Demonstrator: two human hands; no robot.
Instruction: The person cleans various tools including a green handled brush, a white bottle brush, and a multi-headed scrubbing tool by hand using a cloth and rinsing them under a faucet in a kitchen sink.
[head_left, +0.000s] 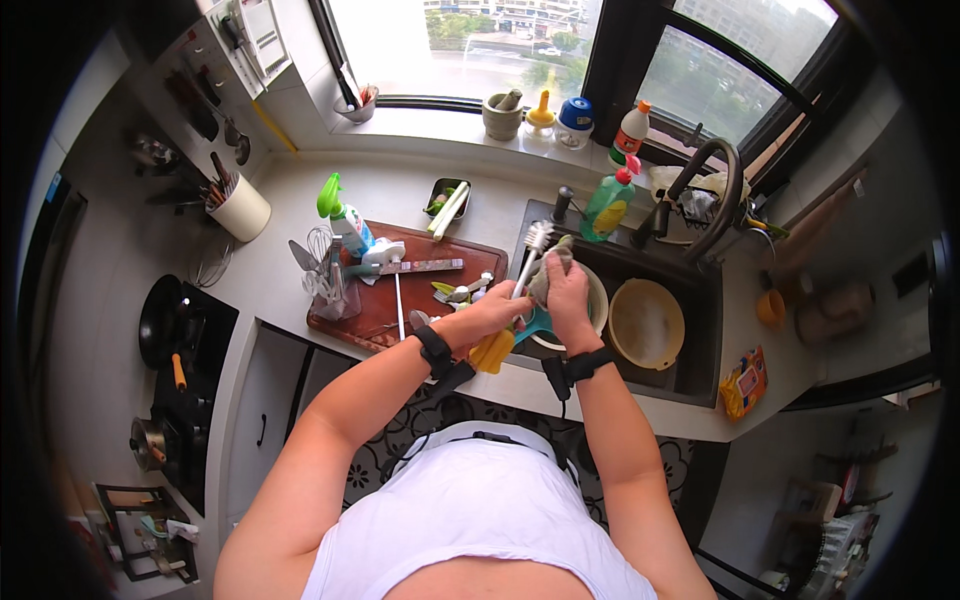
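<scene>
My left hand (499, 311) is closed on the handle of a white bristle brush (538, 238), its head pointing up and away from me. A greyish-green cloth (551, 274) is gripped in my right hand (568, 294), right against the brush. Both hands are over the near left part of the dark sink, above a pale round bowl (598, 300) that they partly cover. A turquoise utensil (534, 324) shows between my wrists. Below my left hand is a yellow item (492, 351), partly hidden; I cannot tell whether it is held. A cream basin (646, 324) with cloudy water sits in the sink on the right.
Left of the sink, a brown cutting board (360, 300) bears utensils and a green-topped spray bottle (349, 225). Beyond it is a small tray (450, 196) with vegetables. A green soap bottle (607, 206) and a curved faucet (724, 180) stand behind the sink; a wipes pack (745, 382) lies right.
</scene>
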